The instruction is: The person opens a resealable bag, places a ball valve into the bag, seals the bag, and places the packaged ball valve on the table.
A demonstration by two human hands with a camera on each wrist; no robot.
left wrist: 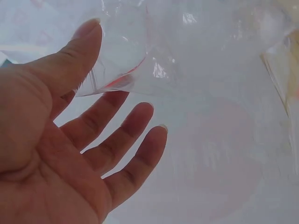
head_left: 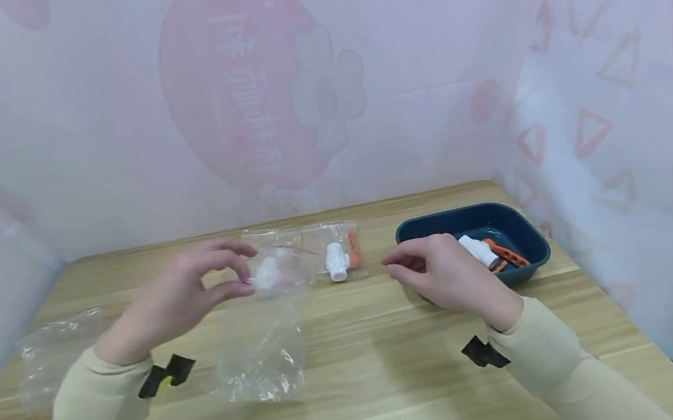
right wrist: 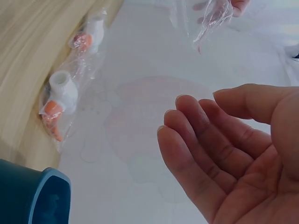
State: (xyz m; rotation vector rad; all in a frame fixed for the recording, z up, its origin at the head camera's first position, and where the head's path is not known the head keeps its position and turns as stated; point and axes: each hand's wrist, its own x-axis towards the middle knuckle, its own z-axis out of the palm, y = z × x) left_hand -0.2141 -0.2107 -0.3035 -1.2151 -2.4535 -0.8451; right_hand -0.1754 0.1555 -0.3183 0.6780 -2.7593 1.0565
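My left hand (head_left: 192, 290) pinches the top corner of a clear zip bag (head_left: 260, 355) between thumb and index finger, the other fingers spread. The bag hangs limp with nothing visible inside, and its red seal line shows in the left wrist view. My right hand (head_left: 443, 270) holds nothing; its fingers are loosely bent beside the dark blue bin (head_left: 519, 277). Behind the hanging bag lies a bagged white fitting (head_left: 268, 275), seen blurred through the plastic. Right of it is another bagged white plastic valve (head_left: 337, 262) with an orange handle.
In the bin lie an unwrapped white valve (head_left: 478, 251) and an orange handle (head_left: 508, 253). Another flat clear bag (head_left: 61, 356) lies at the left of the wooden table (head_left: 364, 394). Printed pale curtains (head_left: 427, 116) stand behind and at both sides.
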